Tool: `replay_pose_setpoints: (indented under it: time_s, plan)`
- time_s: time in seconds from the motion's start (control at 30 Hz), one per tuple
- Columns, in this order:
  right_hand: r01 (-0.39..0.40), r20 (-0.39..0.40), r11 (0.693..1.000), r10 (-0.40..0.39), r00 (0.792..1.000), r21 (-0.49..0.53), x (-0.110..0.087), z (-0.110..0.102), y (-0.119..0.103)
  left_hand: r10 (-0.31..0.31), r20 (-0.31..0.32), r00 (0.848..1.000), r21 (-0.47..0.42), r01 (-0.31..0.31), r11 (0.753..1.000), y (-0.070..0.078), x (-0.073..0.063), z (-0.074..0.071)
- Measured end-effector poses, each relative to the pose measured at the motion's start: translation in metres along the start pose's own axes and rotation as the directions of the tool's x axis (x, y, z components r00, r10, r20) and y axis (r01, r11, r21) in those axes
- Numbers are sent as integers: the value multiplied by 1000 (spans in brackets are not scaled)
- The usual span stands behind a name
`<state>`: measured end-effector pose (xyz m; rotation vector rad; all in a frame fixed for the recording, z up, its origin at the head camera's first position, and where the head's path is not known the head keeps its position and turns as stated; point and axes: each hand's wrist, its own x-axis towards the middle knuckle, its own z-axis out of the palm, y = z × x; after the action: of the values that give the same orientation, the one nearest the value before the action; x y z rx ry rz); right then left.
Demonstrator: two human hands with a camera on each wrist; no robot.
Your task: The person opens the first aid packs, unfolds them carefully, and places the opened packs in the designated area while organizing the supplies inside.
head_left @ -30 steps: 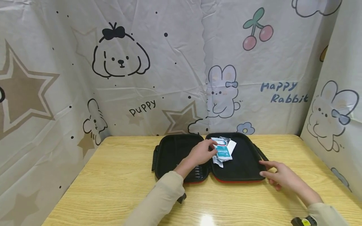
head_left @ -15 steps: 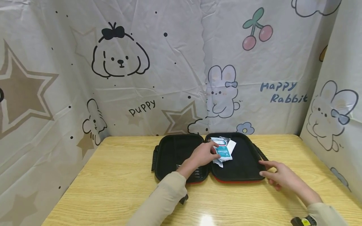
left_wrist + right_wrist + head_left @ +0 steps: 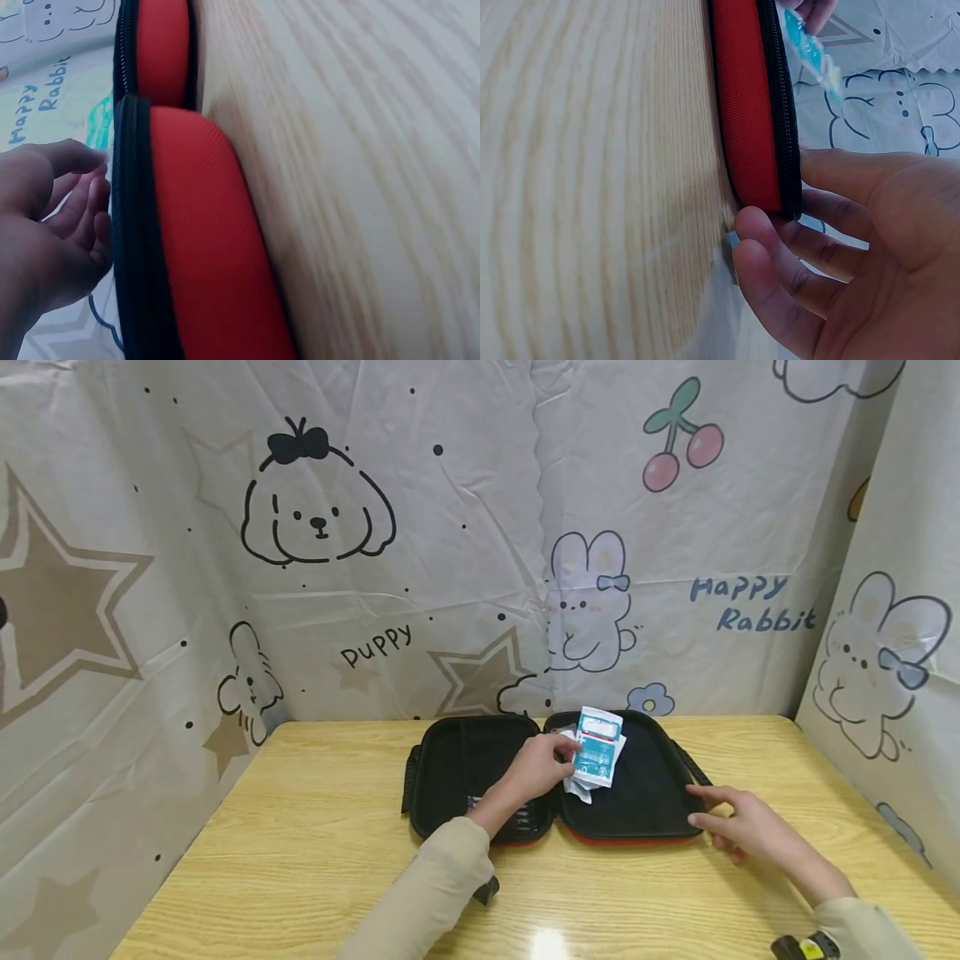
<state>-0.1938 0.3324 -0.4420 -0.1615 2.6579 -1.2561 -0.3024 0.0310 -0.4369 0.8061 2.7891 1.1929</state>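
A black-lined case (image 3: 630, 814) with a red outer shell (image 3: 746, 112) lies open on the table. My left hand (image 3: 536, 767) pinches a white and teal foil packet (image 3: 598, 747) between thumb and fingers, above the case's right half. Beneath it lie more white packets (image 3: 579, 789), partly covered. My right hand (image 3: 742, 822) grips the right rim of the case, thumb on the inner side and fingers on the outside. In the left wrist view the left hand (image 3: 56, 217) shows behind the zipped edge, with only part of the packet visible.
In the left half of the case, small clear-wrapped items (image 3: 523, 817) sit near the front, partly behind the left wrist. A black carrying handle (image 3: 693, 767) sticks out on the right. The wooden table (image 3: 300, 843) meets a printed cloth (image 3: 480, 527) behind.
The teal packet has come up off the pile in my left hand and now stands more upright. My right hand stays on the case rim.
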Motion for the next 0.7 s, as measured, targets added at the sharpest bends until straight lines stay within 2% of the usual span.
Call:
replay_pose_setpoints:
  time_s: [0.13,0.23,0.4,0.7]
  plan:
    - [-2,5,1000,2,1000,0,0,0,0,-9,-47,999,-105,4,994,-2,-6,-9]
    - [-1,6,1000,1,1000,-7,1,1,0,-21,-83,996,-140,9,990,-3,-11,-18]
    - [1,3,1000,-1,1000,-20,1,1,0,-21,-123,992,-138,4,990,-13,-21,-34]
    - [6,-5,999,-6,1000,-34,1,1,0,-37,-155,987,-142,15,990,-34,-40,-65]
